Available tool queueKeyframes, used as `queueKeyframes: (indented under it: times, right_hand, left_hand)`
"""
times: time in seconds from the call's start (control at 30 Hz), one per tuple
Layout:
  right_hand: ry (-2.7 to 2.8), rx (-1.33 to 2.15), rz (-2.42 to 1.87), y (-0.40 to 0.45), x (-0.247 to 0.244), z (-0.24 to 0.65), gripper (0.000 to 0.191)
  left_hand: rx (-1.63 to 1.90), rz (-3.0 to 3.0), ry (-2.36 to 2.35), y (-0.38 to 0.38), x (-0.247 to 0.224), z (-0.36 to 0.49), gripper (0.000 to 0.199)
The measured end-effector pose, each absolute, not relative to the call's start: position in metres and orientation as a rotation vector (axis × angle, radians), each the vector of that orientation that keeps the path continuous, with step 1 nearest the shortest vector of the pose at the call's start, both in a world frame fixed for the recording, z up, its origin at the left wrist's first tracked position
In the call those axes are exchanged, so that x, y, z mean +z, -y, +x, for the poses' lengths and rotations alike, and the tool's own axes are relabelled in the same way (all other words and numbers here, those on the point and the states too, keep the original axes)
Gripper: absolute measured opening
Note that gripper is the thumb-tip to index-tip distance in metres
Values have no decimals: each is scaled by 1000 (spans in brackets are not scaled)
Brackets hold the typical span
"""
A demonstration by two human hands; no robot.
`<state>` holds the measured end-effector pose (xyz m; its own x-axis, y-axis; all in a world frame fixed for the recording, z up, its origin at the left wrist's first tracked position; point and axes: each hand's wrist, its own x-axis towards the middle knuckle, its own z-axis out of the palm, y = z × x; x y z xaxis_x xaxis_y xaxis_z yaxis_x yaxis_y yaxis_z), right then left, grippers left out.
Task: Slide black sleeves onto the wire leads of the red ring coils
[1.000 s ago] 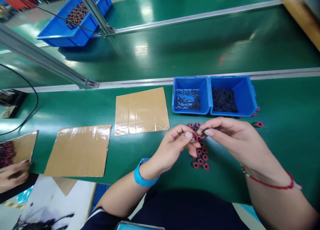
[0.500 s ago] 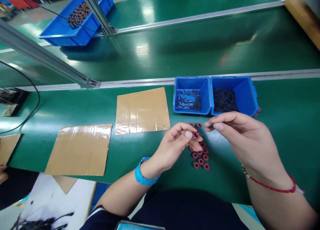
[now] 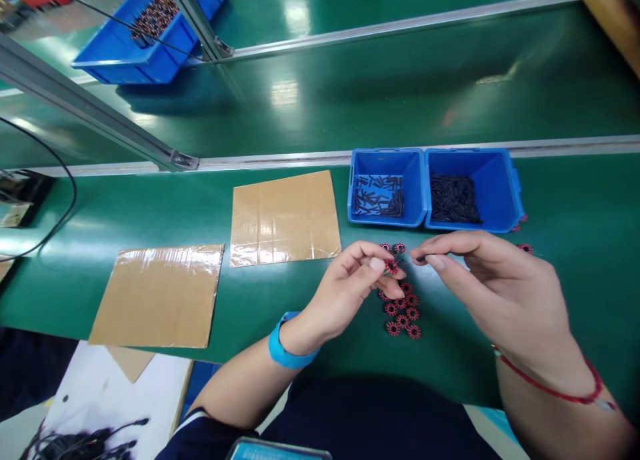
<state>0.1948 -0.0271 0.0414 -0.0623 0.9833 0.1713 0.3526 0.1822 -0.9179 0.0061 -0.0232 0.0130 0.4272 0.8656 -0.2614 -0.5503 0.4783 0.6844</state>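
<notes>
A small red-and-black wound ring (image 3: 391, 267) is pinched between the thumb and fingers of my left hand (image 3: 353, 283). My right hand (image 3: 505, 283), just to its right, pinches a short black tube (image 3: 423, 259) between thumb and forefinger, its tip pointing left at the ring with a gap between. Below my left fingers, several more such rings (image 3: 403, 321) lie on the green table, partly hidden by the hand. Beyond my hands stand two blue bins; the left bin (image 3: 413, 216) has scattered short black tubes (image 3: 377, 197), the right bin (image 3: 500, 173) a dense heap of black pieces (image 3: 454, 199).
Two brown cardboard sheets, a near one (image 3: 157, 297) and a farther one (image 3: 285, 217), lie to the left. A metal frame post (image 3: 100, 110) slants across the upper left. Behind it sits a large blue crate (image 3: 150, 67) of copper-coloured parts. More rings (image 3: 525, 248) lie right of the bins.
My right hand has shifted slightly right and down, still pinching the black tube. My left hand keeps its hold on the ring, nearly still. The whole view has shifted a little.
</notes>
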Motion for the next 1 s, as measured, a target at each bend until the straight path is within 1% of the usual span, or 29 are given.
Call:
queueKeyframes:
  times: [0.17, 0.3, 0.6, 1.0]
  right_hand:
    - [1676, 817, -1290, 24, 41, 193, 16]
    - [1725, 770, -1306, 22, 42, 191, 13]
    - [1548, 781, -1320, 28, 38, 189, 19]
    - [1715, 720, -1358, 22, 41, 187, 15]
  left_hand:
    - [946, 543, -637, 23, 13, 6, 13]
    - [957, 506, -606, 22, 13, 6, 15]
    - [948, 481, -637, 20, 14, 6, 18]
    - [964, 495, -606, 21, 13, 6, 11]
